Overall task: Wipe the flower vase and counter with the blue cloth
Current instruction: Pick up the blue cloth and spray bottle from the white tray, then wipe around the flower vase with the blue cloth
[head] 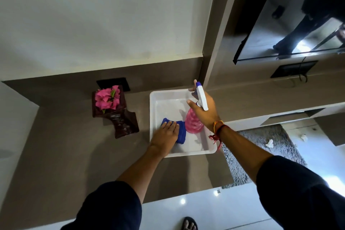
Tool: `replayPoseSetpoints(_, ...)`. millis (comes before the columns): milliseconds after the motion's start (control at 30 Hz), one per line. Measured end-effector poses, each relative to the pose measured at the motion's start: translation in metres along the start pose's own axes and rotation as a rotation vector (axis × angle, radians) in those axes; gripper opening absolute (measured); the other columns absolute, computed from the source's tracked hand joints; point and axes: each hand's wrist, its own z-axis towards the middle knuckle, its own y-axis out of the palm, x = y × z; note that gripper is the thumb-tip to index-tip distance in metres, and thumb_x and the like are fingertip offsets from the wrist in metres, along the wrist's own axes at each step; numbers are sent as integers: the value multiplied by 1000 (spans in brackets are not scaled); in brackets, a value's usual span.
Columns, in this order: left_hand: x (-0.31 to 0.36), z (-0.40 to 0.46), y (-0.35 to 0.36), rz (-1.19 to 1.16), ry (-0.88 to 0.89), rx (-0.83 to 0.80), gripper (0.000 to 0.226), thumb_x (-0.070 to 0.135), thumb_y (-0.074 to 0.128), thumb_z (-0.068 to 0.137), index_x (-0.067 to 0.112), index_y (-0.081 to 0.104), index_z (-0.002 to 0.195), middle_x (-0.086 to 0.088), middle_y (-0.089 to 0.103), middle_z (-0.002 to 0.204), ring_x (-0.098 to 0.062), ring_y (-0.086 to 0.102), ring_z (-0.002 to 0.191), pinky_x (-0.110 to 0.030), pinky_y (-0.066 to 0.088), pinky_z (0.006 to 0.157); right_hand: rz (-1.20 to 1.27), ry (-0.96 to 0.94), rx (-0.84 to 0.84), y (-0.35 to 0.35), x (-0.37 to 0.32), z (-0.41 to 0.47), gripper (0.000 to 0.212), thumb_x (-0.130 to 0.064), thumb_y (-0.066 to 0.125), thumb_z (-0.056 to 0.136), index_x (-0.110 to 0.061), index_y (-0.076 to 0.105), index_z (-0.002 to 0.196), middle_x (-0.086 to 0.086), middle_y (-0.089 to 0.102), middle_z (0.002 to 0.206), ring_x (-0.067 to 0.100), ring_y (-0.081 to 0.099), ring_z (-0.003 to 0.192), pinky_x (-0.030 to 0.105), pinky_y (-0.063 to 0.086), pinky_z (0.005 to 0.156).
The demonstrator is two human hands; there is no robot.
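A dark brown flower vase (122, 121) with pink flowers (107, 98) stands on the grey-brown counter (74, 155), left of a white tray (155, 102). Inside the tray lies the folded blue cloth (182, 131). My left hand (166, 135) rests flat on top of the cloth, covering its left part. My right hand (204, 111) grips the neck of a pink spray bottle (192, 124) with a white and blue trigger head, held upright in the tray just right of the cloth.
A black wall socket (113, 83) sits behind the vase. A wall-mounted TV (291, 24) hangs at the upper right above a second socket plate (294, 69). A grey rug (261, 145) and glossy floor lie beyond the counter's right edge.
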Motion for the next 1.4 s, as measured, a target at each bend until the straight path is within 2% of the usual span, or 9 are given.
replayPoseSetpoints(167, -5, -9, -18, -51, -59, 188, 51, 18, 68, 90, 3, 52, 136, -17, 60, 137, -29, 55, 129, -37, 42, 112, -48, -22, 127, 12, -15, -1, 39, 0, 60, 88, -9, 57, 126, 17, 67, 114, 24, 66, 96, 30, 54, 87)
replayPoseSetpoints(300, -27, -32, -43, -203, -108, 238, 49, 22, 63, 94, 8, 44, 136, -13, 57, 135, -26, 53, 124, -36, 36, 115, -157, -121, 203, 19, -50, -8, 28, 1, 59, 83, -6, 63, 110, 17, 69, 88, 26, 67, 74, 30, 62, 73)
replayPoseSetpoints(433, -51, -83, -70, -240, -165, 344, 43, 14, 70, 87, 7, 54, 126, -11, 68, 119, -23, 64, 109, -34, 45, 109, -294, -236, 159, 46, -100, -31, 24, 2, 58, 75, -7, 65, 95, 13, 67, 70, 25, 64, 58, 39, 61, 58)
replayPoseSetpoints(567, -73, -145, -81, -289, -322, 319, 36, 10, 56, 94, 11, 52, 130, -9, 66, 121, -22, 64, 110, -30, 47, 104, -409, -152, 127, 100, -134, -69, 20, -8, 55, 69, -8, 64, 87, 13, 68, 73, 34, 64, 65, 44, 58, 59)
replayPoseSetpoints(667, -88, -187, -78, -391, -489, 214, 33, 13, 49, 99, 13, 49, 131, -9, 64, 123, -25, 63, 109, -35, 52, 94, -495, -61, 53, 144, -141, -102, 23, -19, 55, 65, -10, 64, 84, 15, 70, 76, 40, 65, 70, 33, 47, 56)
replayPoseSetpoints(800, -103, -227, -69, -595, -625, 129, 23, 14, 51, 97, 11, 57, 119, -13, 68, 114, -30, 66, 100, -43, 54, 86, -458, 118, -69, 188, -132, -139, 16, -24, 60, 67, -13, 65, 77, 3, 58, 69, 32, 63, 65, 28, 44, 55)
replayPoseSetpoints(933, -106, -252, -52, -656, -638, 127, 17, 19, 53, 99, 15, 59, 114, -9, 69, 105, -23, 66, 90, -38, 57, 84, -443, 161, -141, 206, -120, -154, 3, -17, 60, 72, -15, 62, 74, 3, 61, 69, 24, 62, 62, 33, 54, 58)
replayPoseSetpoints(1133, -108, -257, -46, -649, -638, 118, 22, 22, 58, 97, 16, 56, 119, -7, 67, 106, -20, 65, 93, -36, 56, 88, -483, 171, -110, 210, -113, -149, 15, -16, 59, 75, -8, 67, 83, -2, 49, 62, 26, 56, 63, 32, 46, 59)
replayPoseSetpoints(1400, -103, -230, -62, -547, -547, 142, 26, 20, 59, 95, 16, 56, 121, -8, 68, 111, -22, 65, 95, -32, 51, 79, -400, 157, -11, 169, -123, -127, 22, -11, 54, 73, -2, 64, 89, 22, 68, 86, 42, 66, 79, 51, 59, 72)
